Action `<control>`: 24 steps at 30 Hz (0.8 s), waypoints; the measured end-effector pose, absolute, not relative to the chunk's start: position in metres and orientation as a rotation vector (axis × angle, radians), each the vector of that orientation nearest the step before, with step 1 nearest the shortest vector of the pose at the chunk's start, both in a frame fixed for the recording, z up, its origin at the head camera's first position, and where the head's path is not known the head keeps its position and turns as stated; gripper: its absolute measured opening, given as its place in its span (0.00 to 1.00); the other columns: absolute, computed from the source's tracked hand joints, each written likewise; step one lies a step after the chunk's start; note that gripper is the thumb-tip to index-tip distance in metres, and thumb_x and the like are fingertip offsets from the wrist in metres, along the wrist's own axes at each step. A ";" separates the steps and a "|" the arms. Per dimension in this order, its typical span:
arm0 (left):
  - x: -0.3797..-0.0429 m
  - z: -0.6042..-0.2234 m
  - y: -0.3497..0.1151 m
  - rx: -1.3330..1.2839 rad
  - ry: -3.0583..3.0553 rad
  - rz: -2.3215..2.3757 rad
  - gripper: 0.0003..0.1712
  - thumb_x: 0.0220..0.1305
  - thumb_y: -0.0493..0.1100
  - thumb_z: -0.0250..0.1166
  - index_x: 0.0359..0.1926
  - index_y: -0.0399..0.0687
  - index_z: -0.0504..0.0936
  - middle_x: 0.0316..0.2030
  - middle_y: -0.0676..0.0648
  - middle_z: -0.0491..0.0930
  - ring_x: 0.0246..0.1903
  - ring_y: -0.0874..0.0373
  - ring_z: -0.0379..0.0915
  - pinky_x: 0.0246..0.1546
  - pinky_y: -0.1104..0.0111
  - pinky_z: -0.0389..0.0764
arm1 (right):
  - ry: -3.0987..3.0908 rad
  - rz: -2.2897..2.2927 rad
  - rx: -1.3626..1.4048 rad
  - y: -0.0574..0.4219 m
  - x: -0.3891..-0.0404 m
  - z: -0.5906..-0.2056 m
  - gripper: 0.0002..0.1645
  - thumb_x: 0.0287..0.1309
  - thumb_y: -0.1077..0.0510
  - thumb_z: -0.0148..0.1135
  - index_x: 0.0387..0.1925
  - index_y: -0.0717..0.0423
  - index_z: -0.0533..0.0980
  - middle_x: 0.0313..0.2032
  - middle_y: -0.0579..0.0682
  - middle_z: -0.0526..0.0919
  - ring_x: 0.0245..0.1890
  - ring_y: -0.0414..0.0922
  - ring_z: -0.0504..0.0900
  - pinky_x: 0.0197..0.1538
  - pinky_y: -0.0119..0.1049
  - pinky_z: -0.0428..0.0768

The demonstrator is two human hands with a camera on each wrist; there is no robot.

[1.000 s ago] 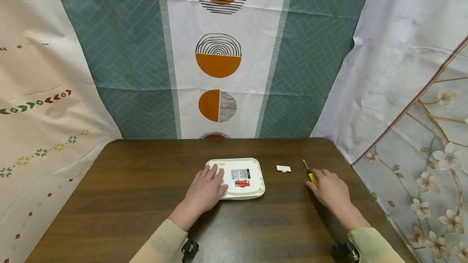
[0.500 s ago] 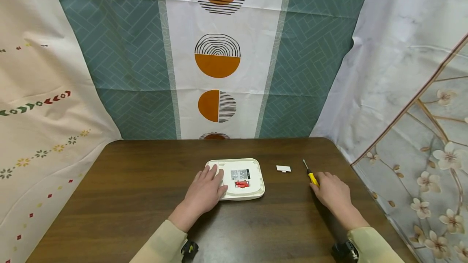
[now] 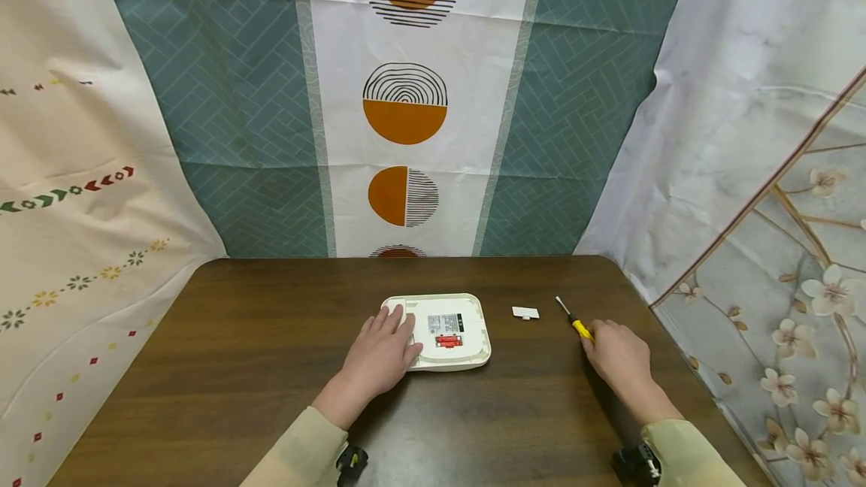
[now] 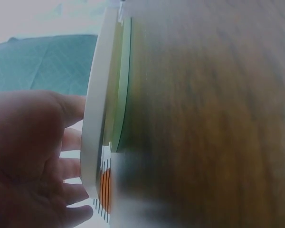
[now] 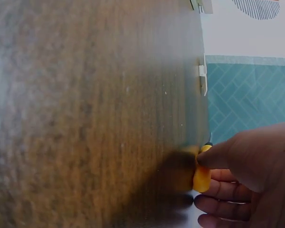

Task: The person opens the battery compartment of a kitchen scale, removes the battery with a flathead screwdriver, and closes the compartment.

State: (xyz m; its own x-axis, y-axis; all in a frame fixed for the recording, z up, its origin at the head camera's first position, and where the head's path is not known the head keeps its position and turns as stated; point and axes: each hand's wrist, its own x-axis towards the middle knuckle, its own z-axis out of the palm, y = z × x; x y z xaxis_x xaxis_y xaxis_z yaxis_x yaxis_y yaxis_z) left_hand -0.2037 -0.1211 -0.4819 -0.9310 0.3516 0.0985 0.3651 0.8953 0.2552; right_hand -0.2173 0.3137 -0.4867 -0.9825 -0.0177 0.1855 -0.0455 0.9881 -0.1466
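A flat white device with rounded corners lies underside up on the table, showing a printed label and a red battery in its open compartment. My left hand rests on its left part, fingers extended and spread; the left wrist view shows the device's pale side edge against the fingers. To the right, my right hand pinches the yellow handle of a screwdriver, its metal shaft pointing away to the upper left. In the right wrist view, the thumb presses the yellow handle.
A small white battery cover with a tab lies between the device and the screwdriver. The dark brown wooden table ends at a back edge before a patterned curtain. A floral cloth hangs along the right side.
My right hand has shifted slightly right and toward me, turning the screwdriver so its tip points further left. The left hand and the device stay in place.
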 end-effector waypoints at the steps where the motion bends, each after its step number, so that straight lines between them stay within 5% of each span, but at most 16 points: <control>1: -0.204 -0.482 -0.121 -0.567 -3.012 -0.419 0.35 0.84 0.55 0.63 0.79 0.39 0.74 0.81 0.33 0.65 0.82 0.32 0.56 0.80 0.40 0.60 | -2.947 0.226 0.043 0.314 -0.217 -0.487 0.11 0.67 0.59 0.74 0.45 0.63 0.86 0.33 0.55 0.85 0.35 0.61 0.86 0.33 0.62 0.83; 13: -0.204 -0.483 -0.123 -0.559 -3.021 -0.411 0.35 0.84 0.56 0.63 0.80 0.39 0.74 0.81 0.33 0.64 0.82 0.32 0.55 0.80 0.40 0.60 | -2.776 0.299 0.106 0.305 -0.219 -0.479 0.11 0.67 0.61 0.73 0.46 0.64 0.85 0.38 0.58 0.83 0.29 0.59 0.85 0.28 0.61 0.82; 24: -0.205 -0.483 -0.121 -0.571 -3.018 -0.413 0.35 0.84 0.56 0.62 0.80 0.39 0.73 0.81 0.33 0.64 0.82 0.32 0.55 0.80 0.40 0.60 | -2.702 0.350 0.201 0.280 -0.222 -0.453 0.09 0.70 0.61 0.74 0.48 0.60 0.85 0.42 0.57 0.84 0.37 0.59 0.86 0.34 0.63 0.84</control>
